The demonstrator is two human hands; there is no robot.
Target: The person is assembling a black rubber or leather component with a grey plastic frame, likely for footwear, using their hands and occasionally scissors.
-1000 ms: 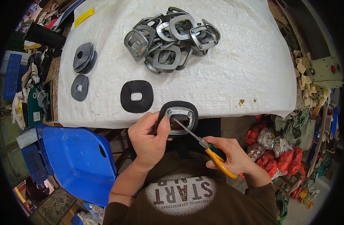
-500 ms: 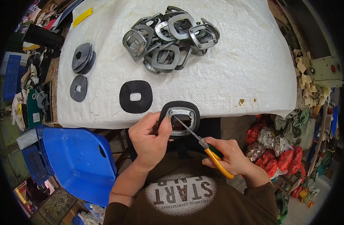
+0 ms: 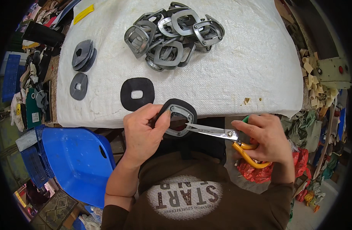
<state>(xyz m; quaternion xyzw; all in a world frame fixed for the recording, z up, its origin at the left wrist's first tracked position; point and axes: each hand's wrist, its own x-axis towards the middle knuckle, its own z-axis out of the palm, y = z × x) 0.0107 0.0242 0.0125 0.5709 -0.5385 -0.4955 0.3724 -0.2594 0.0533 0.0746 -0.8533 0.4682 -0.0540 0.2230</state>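
Observation:
Pinched between the thumb and fingers of my left hand is a rounded metal frame with a black pad around its outside. I hold it upright just past the table's front edge. My right hand grips scissors by their handles, one yellow-orange and one showing green. The blades point left and are slightly apart, with the tips at the frame's right side. Whether they touch it, I cannot tell. A loose black pad with a small square hole lies on the table, beyond my left hand.
Several metal frames are heaped at the table's back. Grey pads lie at the left, some stacked and one single. A yellow strip is at the far left corner. A blue tub stands left; red bags lie right.
The scissors have come out of the frame's opening and swung toward level, with my right hand moving right and up. My left hand and the frame have shifted slightly left, the frame tilting.

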